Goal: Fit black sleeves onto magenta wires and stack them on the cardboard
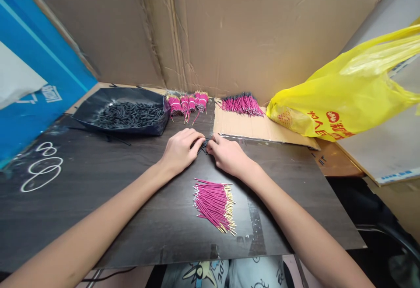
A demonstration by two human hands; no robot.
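Two hands meet at the board's centre: left hand (180, 150) and right hand (226, 154) both pinch small black pieces (203, 147) between their fingertips. Loose pink wires (215, 202) lie at six o'clock, nearer the right hand, long axes running nine-to-three. Farther off, a tray of black tubes (126, 114) sits at ten o'clock.

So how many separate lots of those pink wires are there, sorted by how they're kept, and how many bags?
Loose pink wire piles: 2, one near the arms and one on the cardboard
Tied pink wire bundles: about 5, tightly clustered, so the count is approximate
Black tray of small black pieces: 1
Yellow plastic bag: 1
Total: about 9
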